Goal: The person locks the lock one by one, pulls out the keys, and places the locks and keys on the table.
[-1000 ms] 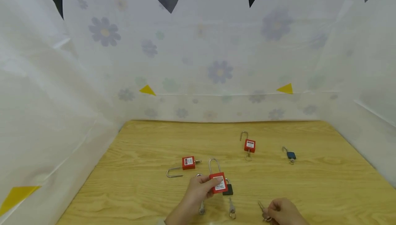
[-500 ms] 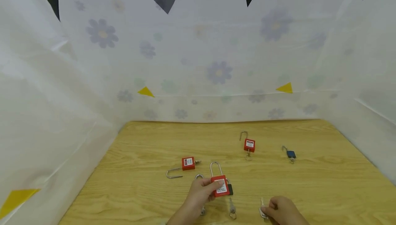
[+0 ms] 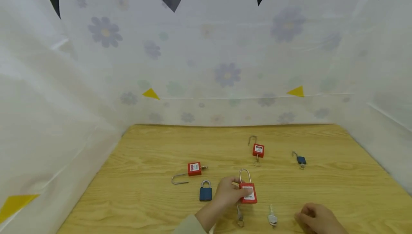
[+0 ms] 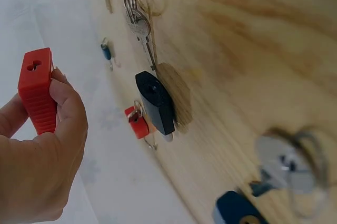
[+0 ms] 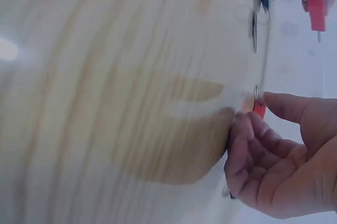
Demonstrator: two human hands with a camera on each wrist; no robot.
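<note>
from my remote seat i see the left hand point(image 3: 226, 193) gripping a red padlock point(image 3: 248, 192) upright, just above the wooden table point(image 3: 338, 187). a blue padlock point(image 3: 205, 191) lies just left of the red one, and a loose key point(image 3: 272, 217) lies to its right and nearer me. beyond that key the right hand point(image 3: 317, 219) rests on the table with fingers loosely curled, holding nothing i can see.

The left hand point(image 3: 226, 193) is bare, with a pale sleeve point(image 3: 190, 226) at the wrist. The right hand point(image 3: 317, 219) is bare too.
</note>
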